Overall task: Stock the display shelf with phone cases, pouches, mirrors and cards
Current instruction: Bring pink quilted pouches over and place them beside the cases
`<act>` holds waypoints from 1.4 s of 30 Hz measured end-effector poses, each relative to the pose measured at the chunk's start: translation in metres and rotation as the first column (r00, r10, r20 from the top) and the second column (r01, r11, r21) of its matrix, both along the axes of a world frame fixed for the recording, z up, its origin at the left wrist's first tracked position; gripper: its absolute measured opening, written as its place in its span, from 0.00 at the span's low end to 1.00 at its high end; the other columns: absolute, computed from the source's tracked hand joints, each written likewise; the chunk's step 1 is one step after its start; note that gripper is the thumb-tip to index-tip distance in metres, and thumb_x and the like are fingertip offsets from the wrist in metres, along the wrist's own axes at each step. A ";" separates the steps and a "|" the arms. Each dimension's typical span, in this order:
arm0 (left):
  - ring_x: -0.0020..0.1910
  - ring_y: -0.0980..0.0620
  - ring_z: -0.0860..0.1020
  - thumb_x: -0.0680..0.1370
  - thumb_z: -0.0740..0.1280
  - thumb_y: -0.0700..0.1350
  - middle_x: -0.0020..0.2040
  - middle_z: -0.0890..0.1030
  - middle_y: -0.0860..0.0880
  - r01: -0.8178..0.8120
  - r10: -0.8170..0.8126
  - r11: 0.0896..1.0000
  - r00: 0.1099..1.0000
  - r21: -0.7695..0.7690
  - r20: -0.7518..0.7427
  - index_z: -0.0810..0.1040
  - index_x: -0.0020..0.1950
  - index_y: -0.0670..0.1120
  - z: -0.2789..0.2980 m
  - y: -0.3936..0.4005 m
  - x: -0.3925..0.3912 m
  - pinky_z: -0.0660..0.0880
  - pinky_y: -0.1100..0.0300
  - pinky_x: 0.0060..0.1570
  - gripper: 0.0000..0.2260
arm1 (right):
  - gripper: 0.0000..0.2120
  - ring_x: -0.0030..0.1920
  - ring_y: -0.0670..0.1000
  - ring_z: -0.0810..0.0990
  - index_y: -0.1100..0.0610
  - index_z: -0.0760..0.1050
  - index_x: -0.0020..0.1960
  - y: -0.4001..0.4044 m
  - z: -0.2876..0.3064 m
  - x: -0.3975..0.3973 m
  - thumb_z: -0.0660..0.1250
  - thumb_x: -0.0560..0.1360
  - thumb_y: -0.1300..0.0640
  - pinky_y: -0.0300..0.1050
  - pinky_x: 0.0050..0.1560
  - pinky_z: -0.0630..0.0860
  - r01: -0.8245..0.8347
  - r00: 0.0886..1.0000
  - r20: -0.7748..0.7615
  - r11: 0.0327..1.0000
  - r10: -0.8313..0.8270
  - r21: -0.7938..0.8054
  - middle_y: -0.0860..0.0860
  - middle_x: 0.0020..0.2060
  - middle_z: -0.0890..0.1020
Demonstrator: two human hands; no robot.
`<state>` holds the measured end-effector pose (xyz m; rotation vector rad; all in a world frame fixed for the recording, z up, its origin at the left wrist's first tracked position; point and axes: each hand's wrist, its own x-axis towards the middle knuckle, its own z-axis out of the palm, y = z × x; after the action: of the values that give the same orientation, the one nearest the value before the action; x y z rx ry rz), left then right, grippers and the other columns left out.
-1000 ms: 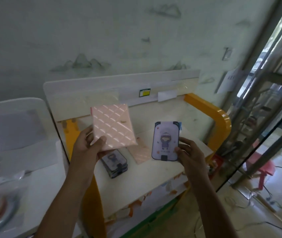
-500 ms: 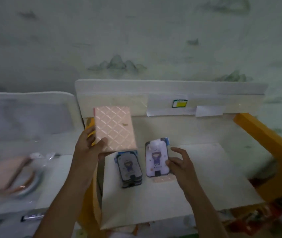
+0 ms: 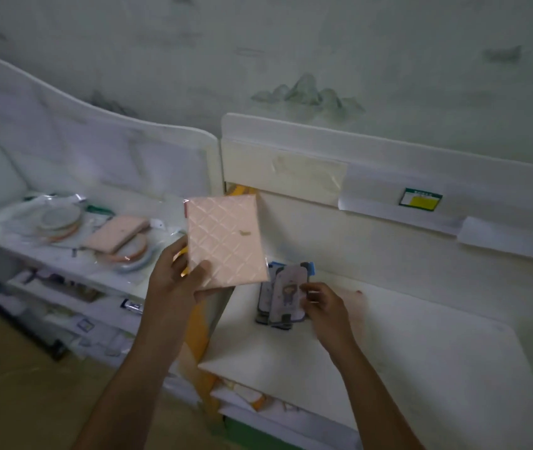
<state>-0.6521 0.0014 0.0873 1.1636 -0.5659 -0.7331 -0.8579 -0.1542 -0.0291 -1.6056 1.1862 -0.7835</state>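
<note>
Setting a printed phone case upright on the stack of cases on the display shelf, our right hand pinches its right edge; our left hand grips the pink quilted pouch aloft, up-left of the stack.

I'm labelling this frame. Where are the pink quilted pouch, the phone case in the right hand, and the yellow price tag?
pink quilted pouch (image 3: 226, 240), head view, front face
phone case (image 3: 287, 292), head view, printed back
yellow price tag (image 3: 420, 199), head view, centre
</note>
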 end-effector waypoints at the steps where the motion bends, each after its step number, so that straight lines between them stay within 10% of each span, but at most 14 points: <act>1: 0.59 0.47 0.81 0.77 0.67 0.33 0.61 0.81 0.46 -0.017 0.017 1.000 1.000 0.001 -0.001 0.72 0.69 0.45 0.001 0.005 -0.001 0.81 0.51 0.47 0.21 | 0.13 0.47 0.49 0.84 0.42 0.78 0.50 -0.003 -0.004 0.006 0.68 0.75 0.62 0.47 0.46 0.81 -0.010 1.000 -0.018 1.000 0.010 -0.009 0.46 0.46 0.84; 5: 0.59 0.48 0.81 0.78 0.67 0.34 0.61 0.81 0.47 -0.061 0.060 0.998 0.998 0.016 0.014 0.72 0.69 0.46 0.003 0.019 -0.001 0.82 0.52 0.46 0.21 | 0.11 0.49 0.47 0.78 0.52 0.77 0.59 -0.010 -0.013 0.023 0.66 0.78 0.61 0.26 0.39 0.70 -0.045 0.989 -0.146 0.995 0.033 -0.085 0.47 0.51 0.80; 12: 0.59 0.48 0.81 0.78 0.67 0.34 0.61 0.81 0.47 -0.111 0.109 0.993 0.994 0.045 0.031 0.72 0.69 0.47 0.003 0.023 -0.003 0.82 0.49 0.47 0.21 | 0.12 0.57 0.57 0.75 0.54 0.78 0.59 -0.019 -0.039 0.029 0.68 0.76 0.59 0.47 0.58 0.71 -0.122 0.921 -0.390 0.963 0.019 -0.241 0.57 0.53 0.77; 29: 0.57 0.48 0.81 0.64 0.74 0.54 0.60 0.81 0.49 0.181 -0.201 0.970 0.973 0.165 0.114 0.71 0.68 0.48 -0.073 -0.076 -0.083 0.82 0.47 0.48 0.34 | 0.17 0.56 0.42 0.76 0.50 0.73 0.63 -0.030 0.000 -0.134 0.70 0.76 0.52 0.37 0.56 0.70 -0.009 0.945 -0.318 0.968 -0.073 -0.249 0.42 0.56 0.77; 34: 0.50 0.43 0.79 0.67 0.72 0.40 0.59 0.77 0.38 0.251 -0.291 0.932 0.948 0.263 0.126 0.66 0.70 0.39 -0.108 -0.114 -0.123 0.77 0.63 0.32 0.32 | 0.16 0.57 0.41 0.77 0.49 0.73 0.62 -0.032 -0.001 -0.171 0.69 0.76 0.48 0.45 0.61 0.74 0.068 0.943 -0.303 0.973 -0.135 -0.220 0.42 0.58 0.78; 39: 0.59 0.37 0.76 0.66 0.72 0.44 0.60 0.75 0.40 0.265 -0.355 0.890 0.914 0.371 0.199 0.66 0.68 0.43 -0.141 -0.136 -0.142 0.76 0.40 0.56 0.33 | 0.15 0.56 0.39 0.77 0.48 0.73 0.60 -0.034 -0.005 -0.178 0.70 0.75 0.48 0.45 0.60 0.75 0.100 0.940 -0.301 0.972 -0.163 -0.212 0.40 0.56 0.79; 42: 0.57 0.41 0.75 0.73 0.69 0.34 0.59 0.73 0.41 0.269 -0.401 0.850 0.888 0.453 0.225 0.66 0.65 0.47 -0.149 -0.141 -0.151 0.75 0.60 0.47 0.24 | 0.14 0.56 0.38 0.77 0.46 0.73 0.60 -0.037 -0.008 -0.175 0.70 0.75 0.49 0.44 0.59 0.75 0.091 0.945 -0.292 0.976 -0.146 -0.196 0.39 0.56 0.79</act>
<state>-0.8034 -0.1392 -0.0613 1.6137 -0.9331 -1.0142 -1.0326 -0.1911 -0.0371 -1.8676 1.4784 -0.7550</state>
